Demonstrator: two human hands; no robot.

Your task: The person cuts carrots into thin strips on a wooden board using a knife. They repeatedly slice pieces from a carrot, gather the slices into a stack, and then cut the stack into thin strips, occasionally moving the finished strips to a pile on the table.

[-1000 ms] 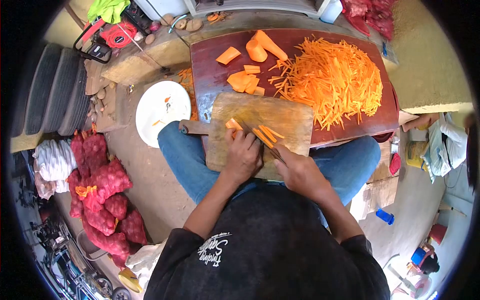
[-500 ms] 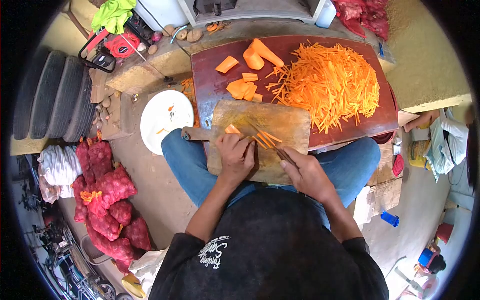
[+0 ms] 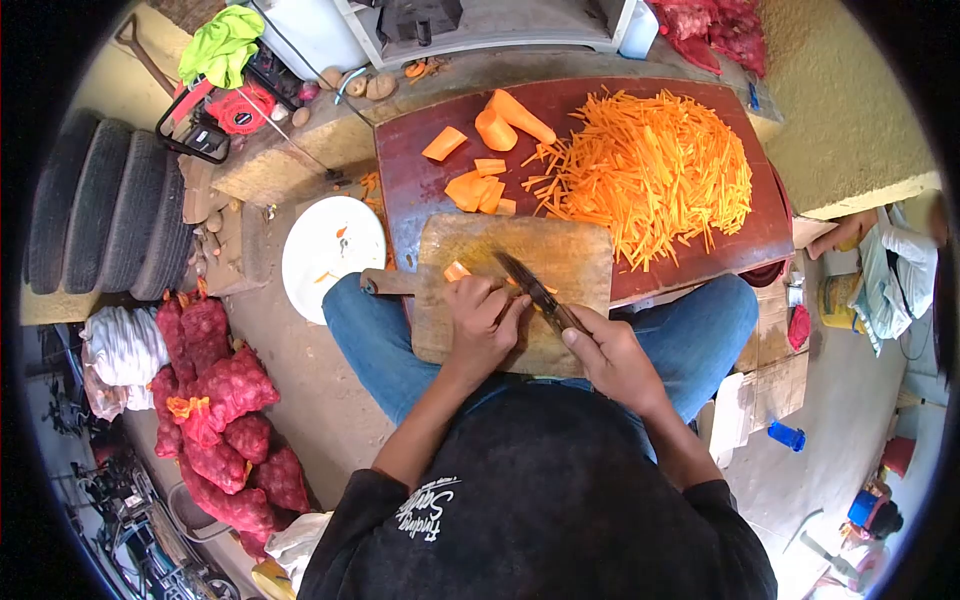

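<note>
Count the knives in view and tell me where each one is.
1. The knife is in the right hand, its blade over the cutting board, beside the left hand. Others may be hidden.

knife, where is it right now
In the head view, the knife is in the right hand, over the cutting board, its blade just to the right of the left hand.

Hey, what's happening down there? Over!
Right hand holding dark-bladed knife. Left hand curled at orange carrot piece on brown wooden board. Knife close beside left hand.
</note>
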